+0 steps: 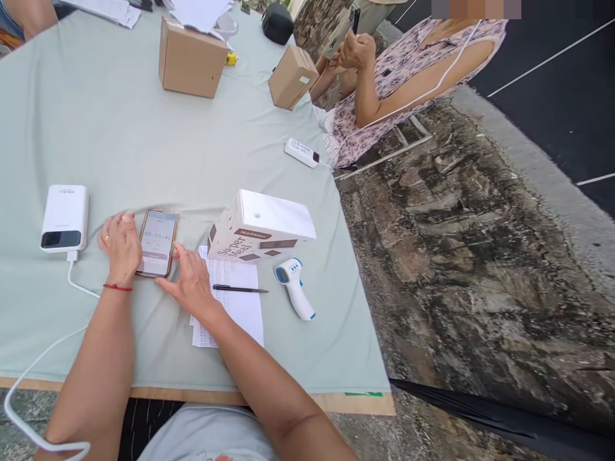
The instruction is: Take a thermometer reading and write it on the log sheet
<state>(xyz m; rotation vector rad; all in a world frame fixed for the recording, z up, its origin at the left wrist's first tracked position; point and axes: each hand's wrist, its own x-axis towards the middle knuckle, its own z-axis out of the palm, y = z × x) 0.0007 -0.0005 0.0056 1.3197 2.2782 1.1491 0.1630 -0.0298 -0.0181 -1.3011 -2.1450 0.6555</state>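
Note:
A smartphone (157,242) lies face up on the pale green tablecloth (120,141), its screen showing a timer. My left hand (120,246) rests against the phone's left edge, fingers loosely curled. My right hand (191,280) lies flat beside the phone's right edge, fingertips touching it, palm over a printed sheet (237,301). A black pen (240,289) lies on that sheet. A white power bank (65,218) sits left of my left hand, its white cable (29,378) trailing toward me.
A white carton (262,227) and an infrared thermometer (294,285) lie right of the sheet. Two cardboard boxes (192,57) (292,75), papers and another white power bank (302,152) sit farther back. A seated person (408,70) is at the right. The table's front edge (240,398) is close to me.

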